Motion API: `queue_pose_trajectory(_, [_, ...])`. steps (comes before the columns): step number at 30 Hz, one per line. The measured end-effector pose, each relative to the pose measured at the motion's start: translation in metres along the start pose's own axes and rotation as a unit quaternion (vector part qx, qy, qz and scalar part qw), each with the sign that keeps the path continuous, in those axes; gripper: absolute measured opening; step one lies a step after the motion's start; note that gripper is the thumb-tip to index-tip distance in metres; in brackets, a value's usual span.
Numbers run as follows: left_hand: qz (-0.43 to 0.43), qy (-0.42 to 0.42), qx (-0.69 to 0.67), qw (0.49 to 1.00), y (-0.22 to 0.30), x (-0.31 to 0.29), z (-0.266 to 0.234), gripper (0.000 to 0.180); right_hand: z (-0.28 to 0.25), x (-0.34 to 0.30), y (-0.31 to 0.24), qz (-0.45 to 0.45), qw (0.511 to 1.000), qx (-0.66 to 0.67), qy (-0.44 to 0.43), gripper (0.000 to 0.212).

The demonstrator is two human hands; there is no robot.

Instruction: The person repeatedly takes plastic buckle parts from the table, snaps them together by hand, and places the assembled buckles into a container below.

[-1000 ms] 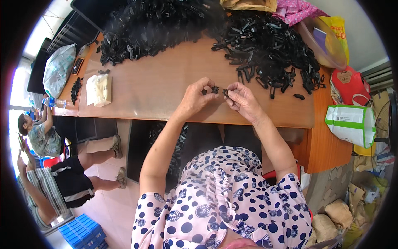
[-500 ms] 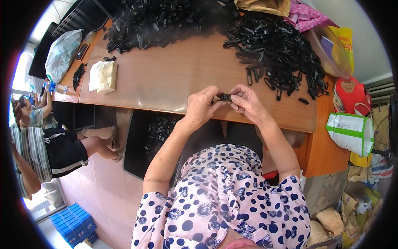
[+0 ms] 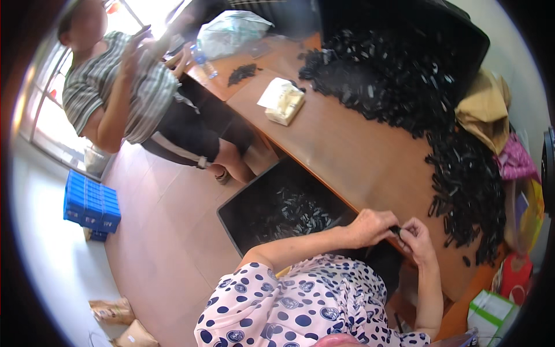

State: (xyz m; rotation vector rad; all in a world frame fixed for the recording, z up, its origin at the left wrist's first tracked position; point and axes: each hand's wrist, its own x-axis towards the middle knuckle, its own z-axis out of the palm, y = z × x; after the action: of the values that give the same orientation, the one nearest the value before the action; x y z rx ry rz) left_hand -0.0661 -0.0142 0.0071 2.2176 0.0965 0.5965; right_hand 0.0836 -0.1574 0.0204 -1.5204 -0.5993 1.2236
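Note:
Between my two hands, at the near edge of the brown table [image 3: 341, 153], is a small black plastic piece [image 3: 395, 230], mostly covered by fingers. My left hand [image 3: 373, 226] pinches one end of it. On the other end close the thumb and fingers of my right hand [image 3: 417, 240]. Many similar black plastic pieces [image 3: 468, 179] lie heaped to the right of my hands, and the heap runs on along the far side of the table. Below the table edge, left of my hands, a black tub [image 3: 232, 226] holds more loose black pieces [image 3: 303, 214].
A tissue pack [image 3: 284, 113] lies on the table, with a plastic bag [image 3: 231, 34] and a bottle [image 3: 202, 62] beyond. At the left stands another person [image 3: 139, 101]. Blue crates [image 3: 92, 202] are stacked by the wall. A green-edged white bag [image 3: 491, 312] is at the right.
My view has swung to the left, so the table now slants and the other person and tub show more fully. Both hands still hold the small black piece together.

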Motion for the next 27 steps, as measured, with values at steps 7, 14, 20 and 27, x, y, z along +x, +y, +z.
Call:
queue_pose_trajectory(7, [-0.075,-0.051,-0.047,0.995,0.002,-0.008,-0.015,0.024,-0.001,0.019,0.031,0.118,0.945,0.254,-0.167,0.019])
queue_pose_trajectory(14, [-0.170,0.018,-0.313,0.934,-0.006,-0.001,-0.018,0.019,0.029,0.029,0.012,0.027,0.941,0.277,-0.193,0.048])
queue_pose_trajectory(20, [-0.275,-0.040,-0.501,0.819,0.004,-0.022,-0.025,0.023,0.021,0.027,0.027,-0.018,0.922,0.161,-0.352,0.067])
queue_pose_trajectory(27, [-0.237,-0.023,-0.436,0.868,-0.002,-0.041,-0.028,0.025,0.067,0.002,0.034,-0.043,0.950,0.229,-0.207,0.050])
